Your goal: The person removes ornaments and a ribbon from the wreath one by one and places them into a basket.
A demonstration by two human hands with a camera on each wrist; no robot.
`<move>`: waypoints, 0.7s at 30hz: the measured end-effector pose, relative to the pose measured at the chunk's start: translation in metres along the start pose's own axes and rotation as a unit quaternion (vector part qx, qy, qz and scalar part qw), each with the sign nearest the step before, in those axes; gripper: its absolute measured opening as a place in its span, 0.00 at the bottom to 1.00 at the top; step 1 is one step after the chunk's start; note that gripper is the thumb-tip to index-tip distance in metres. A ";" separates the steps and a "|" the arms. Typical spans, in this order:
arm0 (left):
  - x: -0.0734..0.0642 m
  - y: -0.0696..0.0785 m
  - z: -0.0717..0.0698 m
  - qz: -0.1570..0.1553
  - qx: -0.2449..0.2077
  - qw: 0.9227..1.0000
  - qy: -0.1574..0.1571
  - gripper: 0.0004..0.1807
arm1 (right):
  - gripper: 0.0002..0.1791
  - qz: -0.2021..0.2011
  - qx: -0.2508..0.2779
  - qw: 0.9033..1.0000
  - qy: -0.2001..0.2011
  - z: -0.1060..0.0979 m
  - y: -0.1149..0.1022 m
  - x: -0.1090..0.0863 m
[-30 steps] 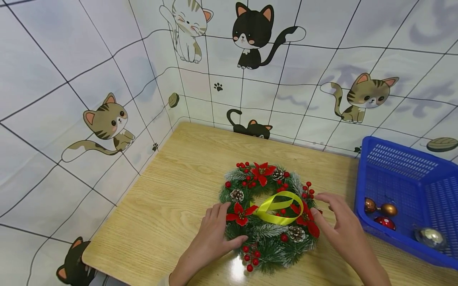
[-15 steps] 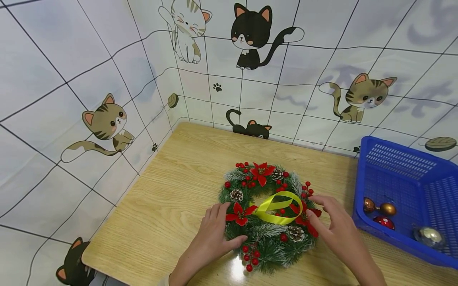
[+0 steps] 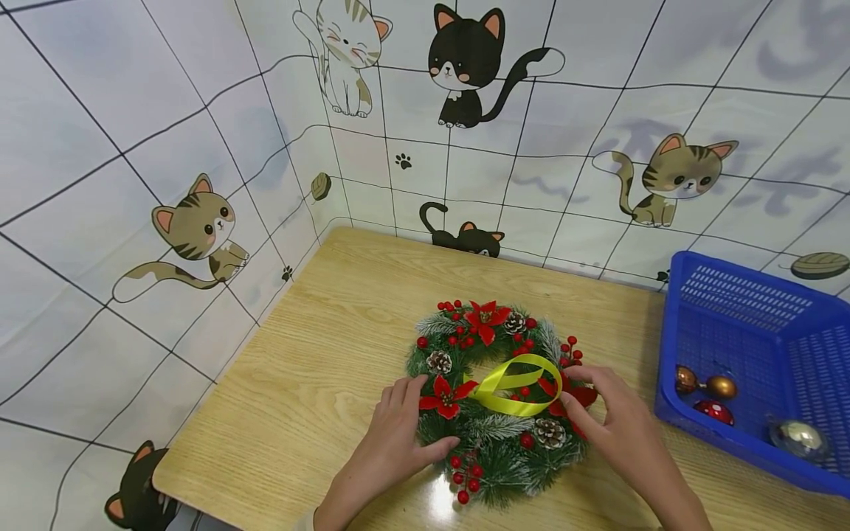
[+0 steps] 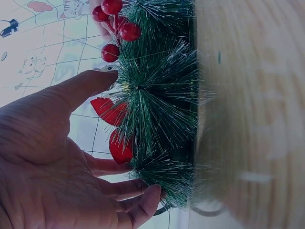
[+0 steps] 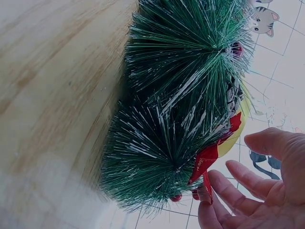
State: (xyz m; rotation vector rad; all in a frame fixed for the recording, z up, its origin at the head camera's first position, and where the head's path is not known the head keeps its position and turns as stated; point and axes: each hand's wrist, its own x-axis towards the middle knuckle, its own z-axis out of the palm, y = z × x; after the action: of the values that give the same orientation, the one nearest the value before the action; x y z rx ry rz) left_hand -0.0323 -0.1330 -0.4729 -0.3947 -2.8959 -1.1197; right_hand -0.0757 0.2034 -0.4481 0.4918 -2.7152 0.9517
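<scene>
A green Christmas wreath [image 3: 498, 472] with red poinsettias, berries and pinecones lies flat on the wooden table [image 3: 299, 369]. Across its middle stands a loop of yellow ribbon [image 3: 489, 387]. My left hand [image 3: 395, 424] rests against the wreath's left side, thumb and fingers spread apart; in the left wrist view its fingertips touch the greenery. At the right side, my right hand [image 3: 620, 420] reaches over a red poinsettia [image 5: 206, 160] with thumb and forefinger at the ribbon loop. The right wrist view shows that thumb and the fingers apart, with the ribbon [image 5: 233, 140] beyond.
To the right stands a blue plastic basket [image 3: 744, 457] holding a copper bauble [image 3: 721, 388], a red bauble [image 3: 714, 413] and a clear, silvery bauble [image 3: 800, 440], among others. A wall covering printed with cats [image 3: 465, 81] runs behind and left of the table.
My right hand has moved left, from the wreath's right edge over the poinsettia to the ribbon loop. The left hand and the wreath stay in place.
</scene>
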 end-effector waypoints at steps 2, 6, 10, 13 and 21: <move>0.000 0.000 0.000 0.001 0.000 1.000 0.000 0.53 | 0.17 0.000 0.001 1.000 0.000 0.001 0.000 0.000; 0.000 0.000 0.000 -0.001 -0.003 1.000 -0.001 0.53 | 0.17 0.000 0.003 1.000 -0.001 0.002 0.001 -0.001; 0.000 0.000 0.000 -0.003 -0.006 1.000 -0.001 0.53 | 0.17 -0.006 -0.003 1.000 -0.003 0.003 0.002 0.000; 0.000 0.000 0.000 -0.002 -0.004 1.000 0.000 0.53 | 0.17 -0.005 -0.005 1.000 -0.009 0.003 0.001 0.001; 0.000 0.000 0.000 0.001 -0.002 1.000 0.002 0.53 | 0.18 -0.020 -0.025 0.999 -0.007 0.004 0.000 0.001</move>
State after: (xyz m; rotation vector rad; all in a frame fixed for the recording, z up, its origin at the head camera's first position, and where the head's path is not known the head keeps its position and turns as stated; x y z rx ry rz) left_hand -0.0324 -0.1333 -0.4727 -0.3962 -2.8904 -1.1235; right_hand -0.0770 0.2005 -0.4510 0.5446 -2.7238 0.8701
